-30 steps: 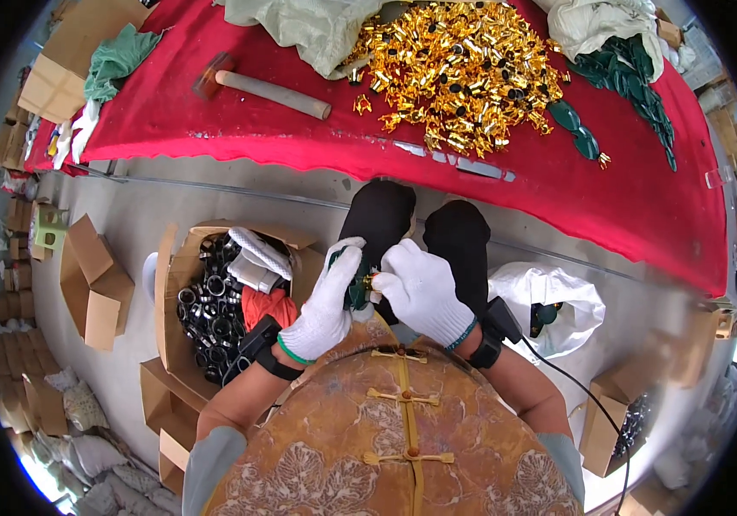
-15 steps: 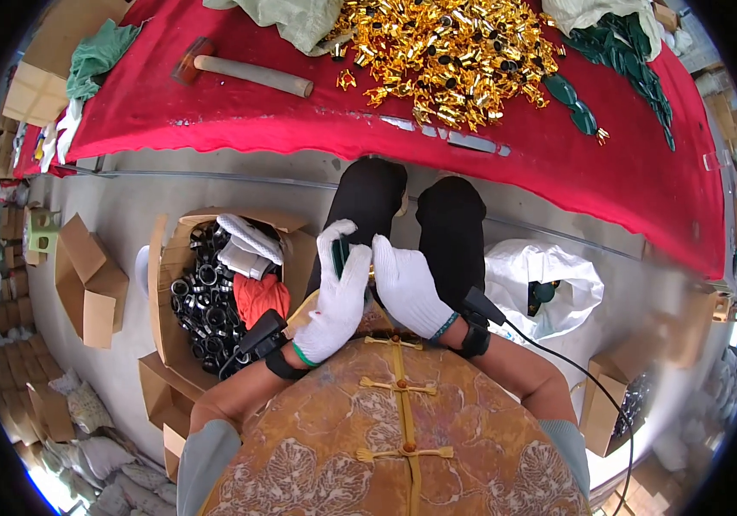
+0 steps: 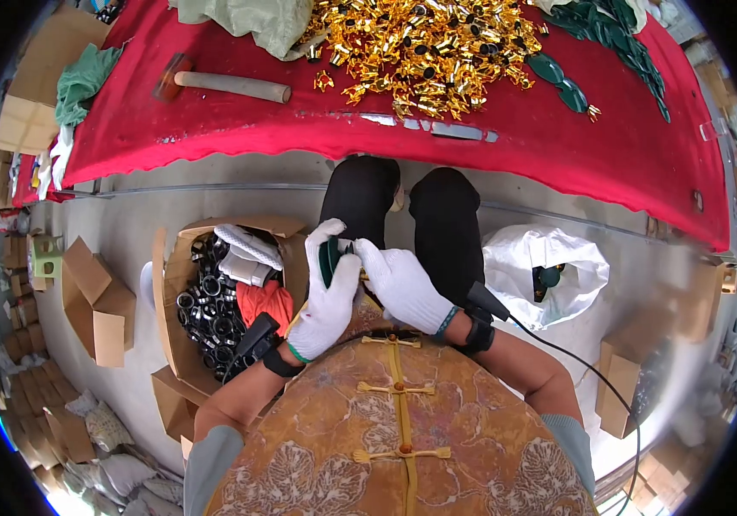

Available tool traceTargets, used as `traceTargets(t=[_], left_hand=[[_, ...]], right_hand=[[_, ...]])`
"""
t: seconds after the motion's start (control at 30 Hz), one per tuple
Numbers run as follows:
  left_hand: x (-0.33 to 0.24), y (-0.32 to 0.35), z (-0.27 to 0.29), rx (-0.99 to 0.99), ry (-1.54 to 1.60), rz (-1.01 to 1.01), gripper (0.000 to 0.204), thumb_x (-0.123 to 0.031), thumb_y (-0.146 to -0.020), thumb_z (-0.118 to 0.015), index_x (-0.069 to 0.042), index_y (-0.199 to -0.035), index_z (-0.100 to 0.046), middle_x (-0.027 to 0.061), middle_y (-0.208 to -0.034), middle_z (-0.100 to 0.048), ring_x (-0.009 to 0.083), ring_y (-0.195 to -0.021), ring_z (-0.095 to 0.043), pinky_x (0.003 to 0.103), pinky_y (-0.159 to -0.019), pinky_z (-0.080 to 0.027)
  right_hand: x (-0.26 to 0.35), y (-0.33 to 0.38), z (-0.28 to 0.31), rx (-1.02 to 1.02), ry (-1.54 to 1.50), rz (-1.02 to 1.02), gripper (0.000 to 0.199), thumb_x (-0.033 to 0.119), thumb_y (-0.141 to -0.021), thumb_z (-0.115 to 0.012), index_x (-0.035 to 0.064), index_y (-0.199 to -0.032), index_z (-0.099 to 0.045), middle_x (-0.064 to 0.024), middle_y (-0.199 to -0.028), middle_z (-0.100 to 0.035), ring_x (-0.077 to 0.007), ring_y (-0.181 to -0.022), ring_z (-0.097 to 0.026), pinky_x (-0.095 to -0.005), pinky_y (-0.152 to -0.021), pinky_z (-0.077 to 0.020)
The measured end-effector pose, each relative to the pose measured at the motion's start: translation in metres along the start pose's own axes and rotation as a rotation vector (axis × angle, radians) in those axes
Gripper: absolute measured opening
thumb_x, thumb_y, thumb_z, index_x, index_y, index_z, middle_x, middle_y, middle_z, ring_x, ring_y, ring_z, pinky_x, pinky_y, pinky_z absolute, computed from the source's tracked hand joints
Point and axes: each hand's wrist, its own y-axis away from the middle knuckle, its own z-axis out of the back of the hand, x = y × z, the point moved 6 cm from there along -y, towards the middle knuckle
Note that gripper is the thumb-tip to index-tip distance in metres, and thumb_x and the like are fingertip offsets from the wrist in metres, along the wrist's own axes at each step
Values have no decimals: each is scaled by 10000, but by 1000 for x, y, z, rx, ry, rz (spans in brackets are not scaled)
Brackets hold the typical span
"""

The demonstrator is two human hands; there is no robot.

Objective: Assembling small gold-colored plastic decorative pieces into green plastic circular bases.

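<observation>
Above my lap, my left hand (image 3: 331,301), in a white knit glove, grips a dark green, rounded flat piece (image 3: 328,261) between thumb and fingers. My right hand (image 3: 403,286), gloved the same way, has its fingers pinched together against the right side of that piece. Whatever lies between the right fingertips is too small and covered to make out. On the table ahead are a heap of shiny gold plastic parts (image 3: 424,56), some with black ends, and a couple of joined dark green oval pieces (image 3: 559,83) with a small gold part beside them.
A hammer (image 3: 231,86) lies on the red-covered table (image 3: 299,133). To my left stands a cardboard box (image 3: 165,301) of black rings, a red cloth (image 3: 265,303) and white gloves. A white sack (image 3: 587,288) holding dark pieces sits to my right. A cable (image 3: 587,376) runs from my right wrist.
The green piece has turned in my left hand and shows more of its broad face. My right fingertips have moved closer against it. The whole view has shifted slightly.
</observation>
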Motion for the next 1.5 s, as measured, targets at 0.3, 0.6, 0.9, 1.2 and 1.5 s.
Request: traceTargets(t=[0.3,0.6,0.9,1.2,1.5], left_hand=[[2,5,-7,-21,305,243,359,-388,-1096,-505,-182,-1390,-480,-7,-966,-595,94,-677,-556,263,-536,-430],[16,8,-28,370,590,884,396,-531,-1055,-517,-160,-1117,-642,36,-882,-685,162,-672,-655,258,-472,-434],[11,-8,-26,60,380,407,361,-388,-1090,-510,-136,-1347,-542,34,-1108,-610,120,-954,-613,290,-791,-521],[-30,-17,-15,122,-535,-784,685,-140,-741,-815,15,-1330,-500,233,-1167,-533,395,-1041,-590,424,-907,-513],[-29,-4,-2,242,-297,-789,912,-103,-697,-942,-1,-1427,-403,234,-1333,-520,394,-1195,-560,495,-1006,-472]], right_hand=[[26,7,-1,-509,857,847,113,189,-937,-591,85,-904,-619,-127,-685,-626,-302,-600,-654,-446,-495,-483],[44,19,19,-255,1131,1259,268,374,-769,-675,160,-625,-601,-20,-657,-576,-225,-607,-624,-409,-508,-457],[43,15,22,-432,1062,957,106,209,-832,-667,108,-865,-671,-65,-671,-625,-301,-562,-643,-422,-510,-484],[-10,-18,3,-178,-390,160,607,616,-1037,-435,24,-1112,-543,-123,-811,-588,-245,-558,-593,-394,-371,-456],[3,-7,12,-183,105,306,402,334,-1069,-496,-34,-1215,-562,-182,-786,-641,-345,-671,-646,-457,-560,-483]])
